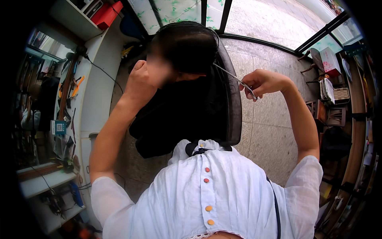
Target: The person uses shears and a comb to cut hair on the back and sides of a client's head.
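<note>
A seated person with dark hair [191,44] and a black cape [185,113] sits before me in a dark padded chair [234,113]. My right hand [259,83] holds metal scissors [231,74] by the handle rings, their blades pointing up and left to the hair at the side of the head. My left hand [143,77] is raised by the person's blurred face, its fingers curled; whether it holds anything cannot be made out.
At the left are a mirror [41,119] and a white counter [97,86] with combs, tools and a hanging cable. Glass door panels [179,12] stand beyond the chair. Small chairs [316,59], a box [329,61] and shelves [356,143] line the right side.
</note>
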Motion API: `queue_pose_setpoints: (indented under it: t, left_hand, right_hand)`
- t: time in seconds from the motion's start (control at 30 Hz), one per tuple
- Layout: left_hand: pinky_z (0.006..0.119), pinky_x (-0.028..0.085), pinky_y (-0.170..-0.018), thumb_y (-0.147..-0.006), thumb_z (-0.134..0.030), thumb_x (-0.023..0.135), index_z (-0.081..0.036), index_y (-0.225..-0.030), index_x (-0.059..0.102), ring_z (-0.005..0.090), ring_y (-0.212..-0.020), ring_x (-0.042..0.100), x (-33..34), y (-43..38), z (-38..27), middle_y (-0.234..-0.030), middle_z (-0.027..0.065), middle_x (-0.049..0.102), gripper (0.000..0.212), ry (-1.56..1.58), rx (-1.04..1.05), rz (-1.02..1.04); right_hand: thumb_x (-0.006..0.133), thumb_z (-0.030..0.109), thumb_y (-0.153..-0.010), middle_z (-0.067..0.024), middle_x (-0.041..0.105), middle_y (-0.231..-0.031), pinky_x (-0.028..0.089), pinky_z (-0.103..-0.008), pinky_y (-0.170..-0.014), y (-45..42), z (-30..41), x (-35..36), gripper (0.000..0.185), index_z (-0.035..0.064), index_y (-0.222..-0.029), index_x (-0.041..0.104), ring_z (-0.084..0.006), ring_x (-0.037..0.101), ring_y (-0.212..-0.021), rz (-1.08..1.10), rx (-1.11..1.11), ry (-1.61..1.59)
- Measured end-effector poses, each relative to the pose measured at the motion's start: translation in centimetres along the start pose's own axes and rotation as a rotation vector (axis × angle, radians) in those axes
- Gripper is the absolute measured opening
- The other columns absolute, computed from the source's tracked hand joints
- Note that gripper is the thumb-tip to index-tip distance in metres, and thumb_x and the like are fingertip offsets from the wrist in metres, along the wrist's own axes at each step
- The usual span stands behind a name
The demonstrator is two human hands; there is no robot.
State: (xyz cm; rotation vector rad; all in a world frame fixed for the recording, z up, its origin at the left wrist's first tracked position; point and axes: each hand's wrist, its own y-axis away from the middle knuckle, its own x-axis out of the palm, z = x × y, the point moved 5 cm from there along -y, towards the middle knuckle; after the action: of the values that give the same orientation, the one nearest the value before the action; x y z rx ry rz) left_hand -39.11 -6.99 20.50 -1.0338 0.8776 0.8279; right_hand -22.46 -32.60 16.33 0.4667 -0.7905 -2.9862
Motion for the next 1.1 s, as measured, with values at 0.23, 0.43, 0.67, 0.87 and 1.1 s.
queue_pose_setpoints:
  t: [0.23,0.43,0.67,0.87,1.1]
  left_hand:
    - [0.031,0.042,-0.085,-0.074,-0.008,0.057,-0.009,-0.104,0.064,0.0178,-0.088,0.056,-0.7,-0.6,-1.3,-0.093,0.0038,0.061,0.031,-0.038,0.123,-0.019]
    - [0.032,0.041,-0.087,-0.074,-0.009,0.057,-0.009,-0.102,0.065,0.0173,-0.091,0.056,-0.9,-0.3,-1.7,-0.098,0.0037,0.062,0.029,-0.058,0.126,-0.020]
    - [0.034,0.039,-0.094,-0.076,-0.010,0.057,-0.011,-0.099,0.065,0.0178,-0.098,0.057,-0.2,-0.3,-3.6,-0.105,0.0031,0.062,0.024,0.011,0.150,-0.031]
    - [0.035,0.039,-0.095,-0.076,-0.010,0.058,-0.011,-0.095,0.063,0.0191,-0.107,0.054,2.4,-0.7,-5.7,-0.122,0.0029,0.057,0.020,0.118,0.086,-0.032]
    - [0.036,0.043,-0.095,-0.076,-0.009,0.058,-0.010,-0.093,0.062,0.0209,-0.111,0.056,3.3,-0.1,-7.0,-0.120,0.0052,0.058,0.017,0.133,0.048,-0.048]
  right_hand:
    - [0.067,0.011,-0.079,-0.0079,0.068,-0.077,0.052,-0.0249,-0.055,-1.9,-0.1,0.5,0.030,-0.0030,-0.104,0.060,-0.0129,0.067,-0.067,0.065,0.016,0.130]
    - [0.062,0.005,-0.079,-0.0063,0.068,-0.080,0.052,-0.0249,-0.056,-3.3,-0.2,0.3,0.032,-0.0019,-0.110,0.058,-0.0112,0.064,-0.067,0.115,0.059,0.196]
    - [0.064,0.005,-0.076,-0.0067,0.068,-0.077,0.051,-0.0256,-0.056,-4.4,-0.4,0.0,0.035,-0.0017,-0.110,0.058,-0.0115,0.064,-0.066,0.150,0.042,0.208]
    - [0.065,0.004,-0.074,-0.0079,0.068,-0.076,0.051,-0.0266,-0.057,-5.3,0.0,-0.2,0.039,-0.0022,-0.112,0.059,-0.0122,0.064,-0.065,0.150,0.031,0.261]
    - [0.065,0.004,-0.074,-0.0082,0.068,-0.077,0.052,-0.0265,-0.055,-6.1,-0.6,-0.8,0.036,-0.0019,-0.109,0.060,-0.0124,0.064,-0.065,0.152,0.021,0.292]
